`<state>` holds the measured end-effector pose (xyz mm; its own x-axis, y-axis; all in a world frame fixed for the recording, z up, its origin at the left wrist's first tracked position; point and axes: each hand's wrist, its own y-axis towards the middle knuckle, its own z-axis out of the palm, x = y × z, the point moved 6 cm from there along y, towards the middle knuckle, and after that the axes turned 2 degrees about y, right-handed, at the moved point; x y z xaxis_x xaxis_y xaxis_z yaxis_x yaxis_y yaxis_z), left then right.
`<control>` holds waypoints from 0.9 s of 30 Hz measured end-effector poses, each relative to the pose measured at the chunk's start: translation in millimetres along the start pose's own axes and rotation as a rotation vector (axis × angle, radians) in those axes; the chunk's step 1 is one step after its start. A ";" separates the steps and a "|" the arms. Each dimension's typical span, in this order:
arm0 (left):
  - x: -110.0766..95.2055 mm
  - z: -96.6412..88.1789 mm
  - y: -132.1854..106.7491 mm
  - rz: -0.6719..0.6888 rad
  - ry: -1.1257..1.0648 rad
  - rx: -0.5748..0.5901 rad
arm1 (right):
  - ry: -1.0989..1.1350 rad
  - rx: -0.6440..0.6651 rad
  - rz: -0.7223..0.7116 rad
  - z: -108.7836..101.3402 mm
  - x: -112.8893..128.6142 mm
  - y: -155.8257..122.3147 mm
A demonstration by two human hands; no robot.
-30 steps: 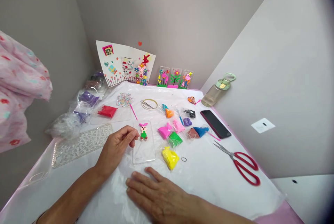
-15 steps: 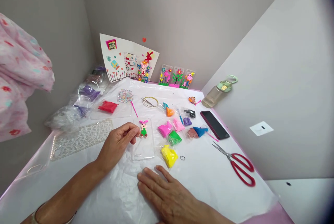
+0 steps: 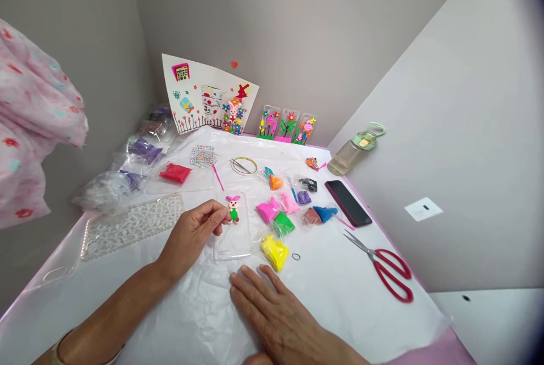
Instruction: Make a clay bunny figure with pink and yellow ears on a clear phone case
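A clear phone case (image 3: pixel 233 243) lies on the white plastic sheet in front of me. On its upper part is a small clay rabbit (image 3: pixel 233 211) with pink ears and a green outfit. My left hand (image 3: pixel 203 226) is closed in a pinch at the rabbit's left side, and whatever is between thumb and finger is hidden. Below the case my right hand (image 3: pixel 272 311) rests flat on the sheet with fingers spread. The bag of yellow clay (image 3: pixel 275 251) is the nearest thing above it, beside a small dark ring (image 3: pixel 296 257).
Bags of green clay (image 3: pixel 283 223), magenta clay (image 3: pixel 268 209) and other colours lie right of the case. Red-handled scissors (image 3: pixel 382 266), a phone (image 3: pixel 348 203) and a bottle (image 3: pixel 356 148) line the right edge. A lattice panel (image 3: pixel 131 227) lies left. Decorated cases (image 3: pixel 289 125) stand behind.
My right hand has slid slightly right and up across the sheet. The left hand keeps its pinch beside the rabbit, and the view has shifted a little.
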<state>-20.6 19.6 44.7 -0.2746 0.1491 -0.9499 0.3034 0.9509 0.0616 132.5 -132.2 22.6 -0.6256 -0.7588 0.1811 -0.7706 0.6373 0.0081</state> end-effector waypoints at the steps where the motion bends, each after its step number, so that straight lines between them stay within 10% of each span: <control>1: 0.2 -0.6 0.0 -0.001 0.003 -0.001 | 0.004 -0.006 0.002 -1.1 0.0 2.2; 17: -0.2 -3.7 0.1 -0.005 -0.011 -0.003 | -0.146 -0.041 0.070 -9.0 -7.8 -18.6; 27: 1.5 -3.3 -1.2 -0.015 -0.006 -0.009 | -0.156 -0.276 0.232 -17.9 -8.4 -28.4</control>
<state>-24.4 19.5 44.1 -0.2737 0.1336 -0.9525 0.2914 0.9553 0.0503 161.8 -141.5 38.4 -0.8067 -0.5882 0.0573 -0.5583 0.7902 0.2527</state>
